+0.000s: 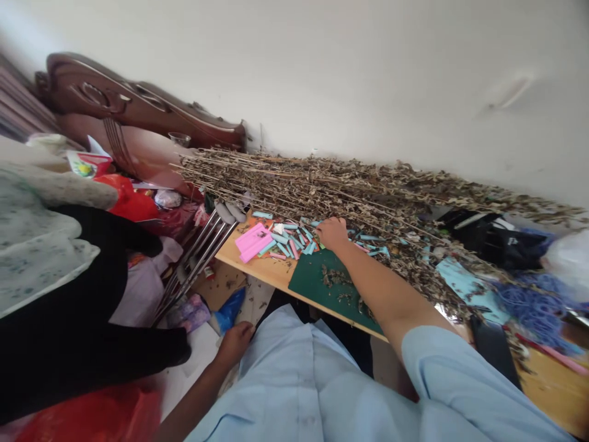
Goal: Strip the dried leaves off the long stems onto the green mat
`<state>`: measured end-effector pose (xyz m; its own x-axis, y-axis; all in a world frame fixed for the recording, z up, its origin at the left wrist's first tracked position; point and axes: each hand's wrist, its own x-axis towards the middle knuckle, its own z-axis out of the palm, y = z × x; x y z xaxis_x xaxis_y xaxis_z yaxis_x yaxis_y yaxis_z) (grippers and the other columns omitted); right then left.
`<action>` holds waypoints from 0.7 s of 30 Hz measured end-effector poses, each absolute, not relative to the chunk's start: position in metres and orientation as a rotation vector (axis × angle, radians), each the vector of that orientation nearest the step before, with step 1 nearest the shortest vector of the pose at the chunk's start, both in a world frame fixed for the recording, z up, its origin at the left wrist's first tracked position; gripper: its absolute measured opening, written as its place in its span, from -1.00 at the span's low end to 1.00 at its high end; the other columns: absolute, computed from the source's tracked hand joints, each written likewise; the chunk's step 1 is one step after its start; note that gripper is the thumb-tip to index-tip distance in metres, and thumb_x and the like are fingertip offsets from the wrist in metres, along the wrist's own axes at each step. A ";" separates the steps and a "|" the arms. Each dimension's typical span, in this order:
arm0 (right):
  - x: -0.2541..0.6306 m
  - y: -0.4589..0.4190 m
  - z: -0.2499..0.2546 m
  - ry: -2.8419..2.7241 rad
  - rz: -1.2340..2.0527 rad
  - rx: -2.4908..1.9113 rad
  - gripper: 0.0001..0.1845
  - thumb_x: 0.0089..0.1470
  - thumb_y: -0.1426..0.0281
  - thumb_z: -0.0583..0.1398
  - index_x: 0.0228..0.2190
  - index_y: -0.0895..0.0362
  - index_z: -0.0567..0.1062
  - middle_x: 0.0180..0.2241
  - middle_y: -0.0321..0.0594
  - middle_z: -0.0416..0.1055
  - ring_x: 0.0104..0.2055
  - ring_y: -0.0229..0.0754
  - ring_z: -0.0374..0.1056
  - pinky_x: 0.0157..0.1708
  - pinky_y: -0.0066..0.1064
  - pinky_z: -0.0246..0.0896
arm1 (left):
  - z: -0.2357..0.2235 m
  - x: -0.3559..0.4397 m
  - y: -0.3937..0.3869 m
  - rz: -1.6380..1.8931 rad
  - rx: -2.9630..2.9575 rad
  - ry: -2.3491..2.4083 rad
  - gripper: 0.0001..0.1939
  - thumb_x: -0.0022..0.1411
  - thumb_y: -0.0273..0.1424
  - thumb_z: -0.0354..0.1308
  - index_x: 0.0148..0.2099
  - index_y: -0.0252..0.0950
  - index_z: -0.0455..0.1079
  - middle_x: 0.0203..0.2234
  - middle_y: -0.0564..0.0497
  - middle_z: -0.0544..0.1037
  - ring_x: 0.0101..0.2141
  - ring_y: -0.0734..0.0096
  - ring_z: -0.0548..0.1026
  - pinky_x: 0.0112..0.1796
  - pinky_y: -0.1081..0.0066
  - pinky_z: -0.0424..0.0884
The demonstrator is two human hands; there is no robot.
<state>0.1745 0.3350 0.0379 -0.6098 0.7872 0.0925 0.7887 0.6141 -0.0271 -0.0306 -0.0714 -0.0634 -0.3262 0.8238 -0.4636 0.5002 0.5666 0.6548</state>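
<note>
My right hand (332,233) reaches across the table into a scatter of small light-blue paper rolls (288,235), beside dried leafy stalks (313,184). Its fingers are bent down and closed; whatever is between them is hidden. Pink paper sheets (254,241) lie left of the rolls, with a few pink rolls mixed in. Under my right forearm is a dark green mat (308,279) strewn with leaf crumbs. Down at my left side, next to my shirt, my left hand (236,342) is curled, with nothing visible in it and away from the table.
Metal crutches (202,252) lean at the table's left end. Clothes on the left include a black garment (105,294). A blue bag (230,310) lies below. To the right are light-blue sheets (469,285), a dark flat object (494,347) and a blue-purple tangle (534,307).
</note>
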 end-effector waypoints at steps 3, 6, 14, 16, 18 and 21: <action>0.175 0.331 0.042 -2.716 -0.046 -1.301 -0.71 0.23 0.33 0.08 -0.26 0.08 0.62 -0.12 -0.02 0.52 0.02 0.05 0.19 0.03 -0.11 -0.17 | -0.069 -0.033 -0.067 0.564 1.127 1.987 -0.64 0.26 -0.10 -0.07 -0.27 -0.20 0.44 -0.39 -0.04 0.56 -0.28 0.15 0.52 -0.21 0.27 0.35; 0.181 0.327 0.059 -2.631 -0.083 -1.215 -0.70 0.23 0.38 0.06 -0.31 0.10 0.61 -0.19 -0.05 0.53 -0.03 0.02 0.20 0.02 -0.11 -0.19 | -0.067 -0.037 -0.061 0.601 1.184 1.985 -0.65 0.28 -0.14 -0.06 -0.22 -0.21 0.47 -0.34 -0.07 0.58 -0.25 0.14 0.53 -0.19 0.27 0.35; 0.264 0.304 0.152 -2.242 -0.316 -1.070 -0.72 0.24 0.30 0.08 -0.31 0.06 0.58 -0.23 -0.16 0.55 -0.06 -0.03 0.26 0.03 -0.11 -0.19 | -0.059 -0.052 -0.038 0.749 1.254 2.037 -0.64 0.29 -0.17 0.00 -0.12 -0.27 0.51 -0.29 -0.07 0.62 -0.22 0.19 0.56 -0.15 0.28 0.42; 0.297 0.296 0.166 -2.170 -0.385 -1.081 -0.71 0.25 0.26 0.09 -0.30 0.04 0.61 -0.22 -0.13 0.56 -0.05 -0.02 0.31 0.05 -0.09 -0.17 | -0.051 -0.056 -0.025 0.822 1.307 2.074 -0.66 0.28 -0.19 0.02 -0.10 -0.27 0.51 -0.23 -0.09 0.63 -0.18 0.19 0.56 -0.10 0.25 0.43; 0.333 0.291 0.171 -2.098 -0.449 -1.102 -0.68 0.25 0.20 0.11 -0.32 0.02 0.64 -0.21 -0.08 0.58 -0.02 0.00 0.35 0.07 -0.10 -0.12 | -0.037 -0.063 -0.009 0.963 1.377 2.164 -0.67 0.28 -0.21 0.05 -0.08 -0.28 0.50 -0.17 -0.13 0.61 -0.14 0.19 0.55 -0.06 0.22 0.43; 0.386 0.287 0.167 -1.959 -0.502 -1.129 -0.65 0.19 0.08 0.15 -0.39 -0.01 0.65 -0.24 -0.11 0.60 -0.06 -0.01 0.42 0.02 -0.13 0.04 | 0.000 -0.078 0.015 1.274 1.569 2.372 -0.65 0.27 -0.23 0.10 0.01 -0.31 0.44 -0.08 -0.20 0.55 -0.03 0.14 0.49 0.05 0.15 0.38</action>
<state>0.3861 0.2872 0.1672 -0.2796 0.5326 0.7988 0.8513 0.5223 -0.0504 -0.0775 0.0148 0.0001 -0.4927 0.7764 0.3930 0.7563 0.1587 0.6346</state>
